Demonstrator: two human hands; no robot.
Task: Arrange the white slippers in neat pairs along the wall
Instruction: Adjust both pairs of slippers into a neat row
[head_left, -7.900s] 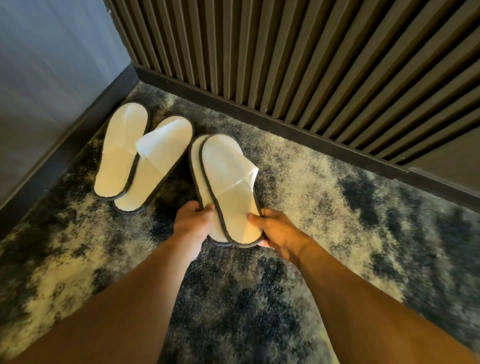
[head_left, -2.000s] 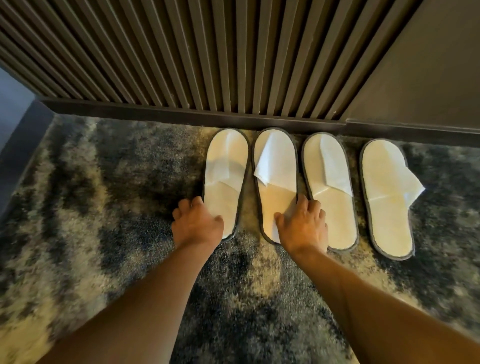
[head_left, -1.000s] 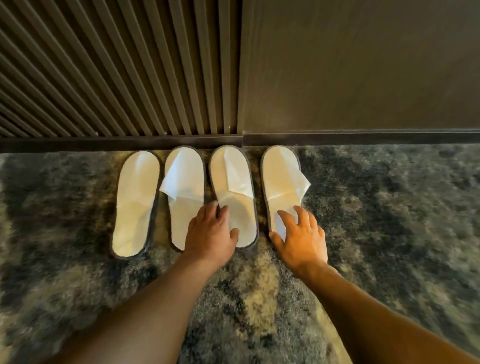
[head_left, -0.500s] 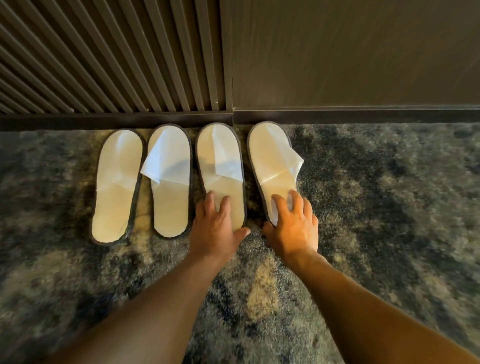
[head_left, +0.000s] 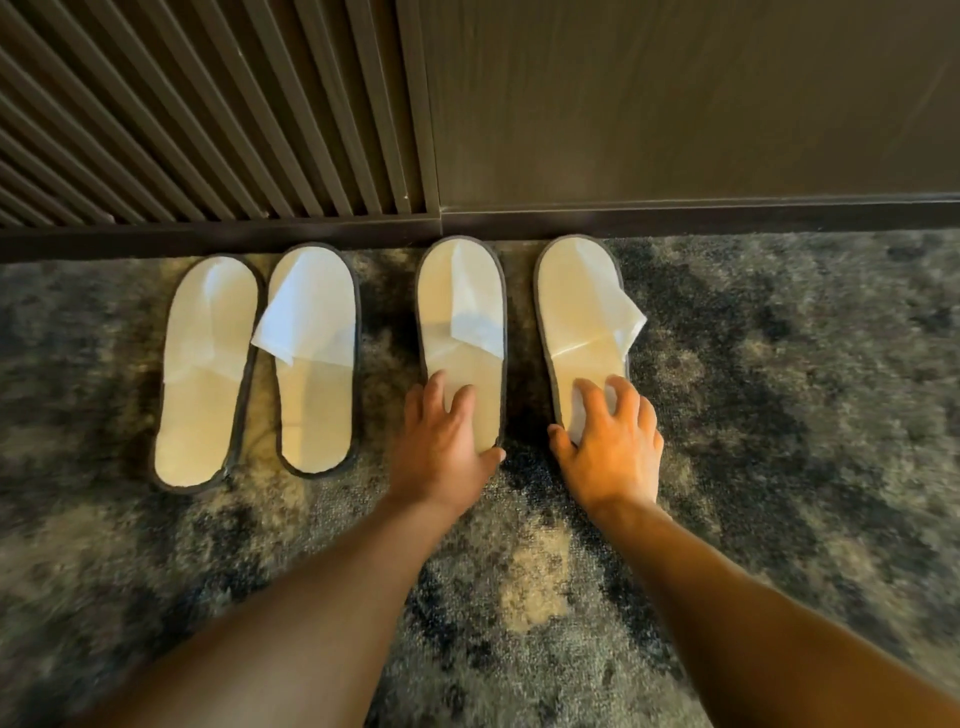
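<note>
Several white slippers with dark edging lie toes-to-wall on the carpet. The left pair, slipper one (head_left: 200, 374) and slipper two (head_left: 317, 358), sit side by side and touch. A gap of carpet separates them from the right pair. My left hand (head_left: 441, 441) lies flat, fingers spread, on the heel of the third slipper (head_left: 462, 312). My right hand (head_left: 610, 441) presses with spread fingers on the heel of the fourth slipper (head_left: 579, 306), whose loose strap sticks out to the right.
A dark baseboard (head_left: 675, 215) runs along the wall, with vertical slats (head_left: 208, 104) on the left and a flat panel (head_left: 675, 93) on the right. Mottled grey and cream carpet (head_left: 779, 389) covers the floor all around.
The third and fourth slippers have slid right under my hands, opening a gap between the two pairs and between each other. The left pair has stayed put.
</note>
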